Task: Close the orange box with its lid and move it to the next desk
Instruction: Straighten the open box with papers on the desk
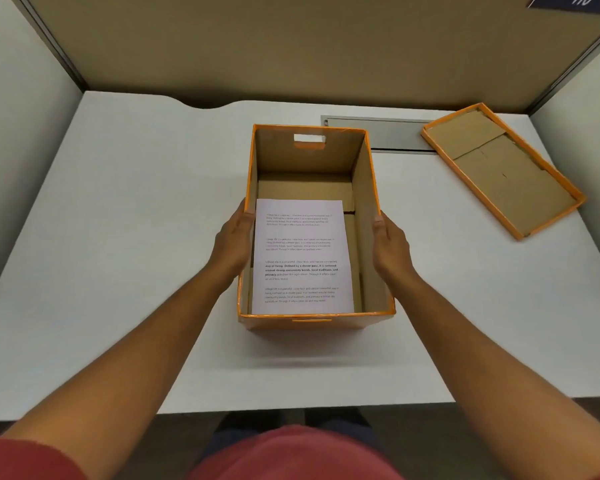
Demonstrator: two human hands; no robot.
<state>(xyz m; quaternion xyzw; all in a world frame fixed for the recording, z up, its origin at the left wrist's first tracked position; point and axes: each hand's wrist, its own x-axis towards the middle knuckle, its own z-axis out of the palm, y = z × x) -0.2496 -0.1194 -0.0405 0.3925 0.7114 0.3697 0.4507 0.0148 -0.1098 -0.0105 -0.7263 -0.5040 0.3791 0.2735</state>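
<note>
An open orange box (368,174) with a brown cardboard inside stands in the middle of the white desk (136,220). A printed sheet of paper (302,254) lies inside it, toward the near end. My left hand (231,242) presses flat against the box's left wall and my right hand (392,249) against its right wall, so both sides are gripped. The orange lid (503,168) lies upside down at the desk's back right, apart from the box, tilted at an angle.
A grey cable hatch (388,133) is set into the desk behind the box. Beige and white partition walls (257,46) enclose the desk at the back and on both sides. The desk's front edge runs close to my body.
</note>
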